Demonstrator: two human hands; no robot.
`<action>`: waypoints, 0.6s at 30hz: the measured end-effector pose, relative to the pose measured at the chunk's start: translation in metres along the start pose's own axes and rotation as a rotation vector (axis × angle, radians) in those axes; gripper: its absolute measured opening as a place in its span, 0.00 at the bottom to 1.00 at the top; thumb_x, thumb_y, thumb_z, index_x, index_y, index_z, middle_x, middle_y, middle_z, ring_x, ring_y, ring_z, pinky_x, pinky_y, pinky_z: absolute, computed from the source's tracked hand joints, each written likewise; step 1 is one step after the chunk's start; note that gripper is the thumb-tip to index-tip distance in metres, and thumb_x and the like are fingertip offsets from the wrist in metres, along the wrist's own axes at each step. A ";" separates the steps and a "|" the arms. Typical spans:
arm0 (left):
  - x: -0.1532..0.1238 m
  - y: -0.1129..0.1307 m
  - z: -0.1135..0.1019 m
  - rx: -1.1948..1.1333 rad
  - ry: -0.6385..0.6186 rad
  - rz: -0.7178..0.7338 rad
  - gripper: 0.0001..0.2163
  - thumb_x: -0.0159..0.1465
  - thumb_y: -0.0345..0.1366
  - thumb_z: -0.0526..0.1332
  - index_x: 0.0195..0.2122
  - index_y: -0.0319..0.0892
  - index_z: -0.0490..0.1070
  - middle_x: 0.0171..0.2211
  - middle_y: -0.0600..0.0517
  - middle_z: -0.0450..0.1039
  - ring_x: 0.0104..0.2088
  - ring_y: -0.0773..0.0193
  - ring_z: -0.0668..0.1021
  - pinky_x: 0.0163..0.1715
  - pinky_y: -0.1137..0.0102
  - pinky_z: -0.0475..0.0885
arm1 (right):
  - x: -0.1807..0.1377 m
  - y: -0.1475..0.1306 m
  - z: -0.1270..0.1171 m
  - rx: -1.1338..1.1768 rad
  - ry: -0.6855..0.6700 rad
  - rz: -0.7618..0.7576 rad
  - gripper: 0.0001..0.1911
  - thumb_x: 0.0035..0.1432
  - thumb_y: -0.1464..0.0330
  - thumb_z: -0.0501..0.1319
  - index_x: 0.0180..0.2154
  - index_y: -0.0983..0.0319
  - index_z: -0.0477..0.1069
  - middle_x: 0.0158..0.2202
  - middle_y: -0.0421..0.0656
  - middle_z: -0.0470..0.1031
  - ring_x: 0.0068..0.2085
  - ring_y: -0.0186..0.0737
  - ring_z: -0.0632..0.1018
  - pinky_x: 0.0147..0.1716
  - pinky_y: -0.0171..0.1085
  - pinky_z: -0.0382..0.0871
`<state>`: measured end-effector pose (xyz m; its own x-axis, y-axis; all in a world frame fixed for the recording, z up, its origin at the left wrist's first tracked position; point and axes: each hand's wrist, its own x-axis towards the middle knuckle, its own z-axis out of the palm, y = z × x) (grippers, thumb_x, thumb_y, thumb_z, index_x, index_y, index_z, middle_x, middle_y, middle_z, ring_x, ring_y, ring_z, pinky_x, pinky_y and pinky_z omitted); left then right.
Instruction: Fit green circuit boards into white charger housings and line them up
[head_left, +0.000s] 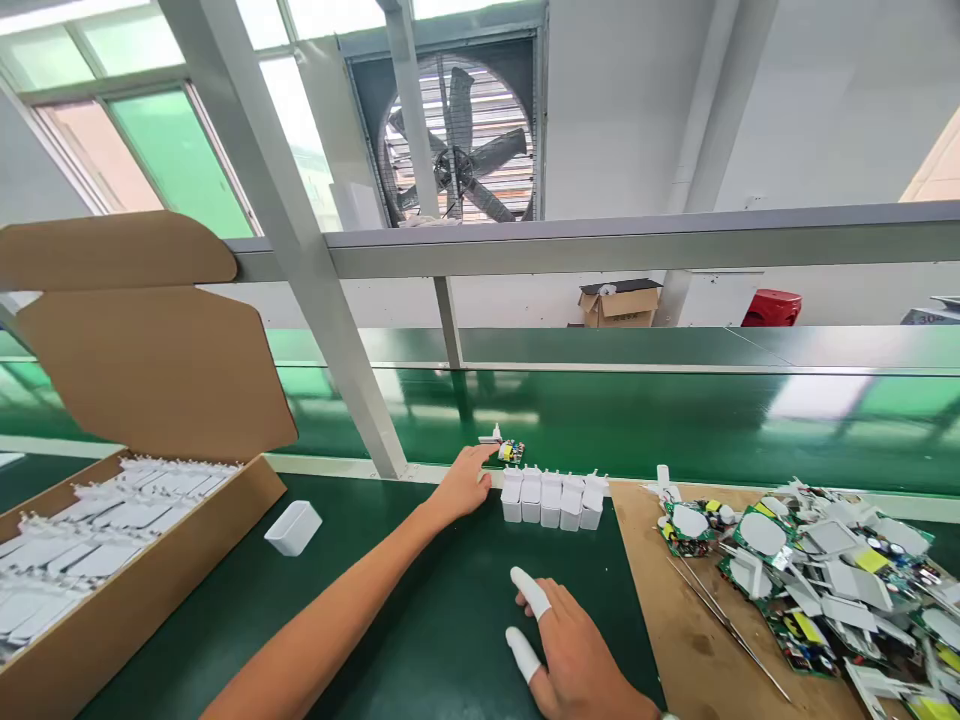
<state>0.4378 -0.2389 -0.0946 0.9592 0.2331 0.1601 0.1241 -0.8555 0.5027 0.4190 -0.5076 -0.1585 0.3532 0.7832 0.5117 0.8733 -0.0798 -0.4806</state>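
My left hand (461, 485) reaches to the edge of the green belt. Its index finger is stretched out, with the tip at a small circuit board (512, 452) with a white part on it; the other fingers are partly curled and I see no grip. Just right of that hand stands a row of several white plastic housings (551, 498). Above the green table, my right hand (574, 650) is open and holds nothing, white finger cots on its thumb and index finger. A single white housing (293, 528) lies on the table to the left.
An open cardboard box (247, 510) full of white parts stands at left. On a brown board (637, 540) at right lie tweezers (731, 625) and a pile of circuit boards (832, 580). A grey metal post (300, 240) slants down to the table's back edge.
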 end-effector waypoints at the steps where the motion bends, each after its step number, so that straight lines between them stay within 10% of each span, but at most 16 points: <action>1: 0.010 -0.002 -0.003 0.041 0.002 0.014 0.31 0.60 0.24 0.54 0.66 0.42 0.65 0.56 0.42 0.76 0.58 0.51 0.75 0.62 0.53 0.68 | 0.000 0.001 0.001 0.001 -0.014 0.008 0.34 0.60 0.75 0.55 0.67 0.60 0.54 0.46 0.52 0.77 0.41 0.51 0.79 0.42 0.49 0.80; 5: 0.043 -0.006 -0.001 0.148 -0.017 0.053 0.35 0.57 0.24 0.58 0.68 0.43 0.63 0.61 0.41 0.73 0.68 0.43 0.64 0.68 0.45 0.53 | -0.002 0.008 0.002 0.035 -0.061 0.049 0.35 0.61 0.74 0.58 0.69 0.55 0.54 0.49 0.50 0.77 0.44 0.50 0.80 0.44 0.46 0.79; 10: 0.058 -0.008 -0.007 0.162 0.023 0.016 0.34 0.57 0.29 0.62 0.67 0.44 0.64 0.53 0.40 0.77 0.63 0.40 0.70 0.65 0.44 0.58 | -0.002 0.009 -0.006 0.066 -0.111 0.090 0.35 0.60 0.74 0.60 0.67 0.53 0.58 0.50 0.49 0.78 0.46 0.50 0.80 0.45 0.44 0.79; 18: -0.012 0.005 -0.057 -0.034 0.384 -0.174 0.25 0.70 0.49 0.52 0.61 0.38 0.64 0.51 0.37 0.74 0.45 0.52 0.81 0.46 0.56 0.77 | -0.001 -0.001 -0.013 0.197 0.083 0.127 0.28 0.68 0.71 0.54 0.68 0.57 0.56 0.55 0.52 0.73 0.55 0.51 0.77 0.56 0.54 0.75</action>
<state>0.4125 -0.2195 -0.0453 0.7594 0.5334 0.3726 0.2608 -0.7742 0.5767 0.4222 -0.5164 -0.1488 0.4890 0.7209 0.4911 0.7409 -0.0461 -0.6701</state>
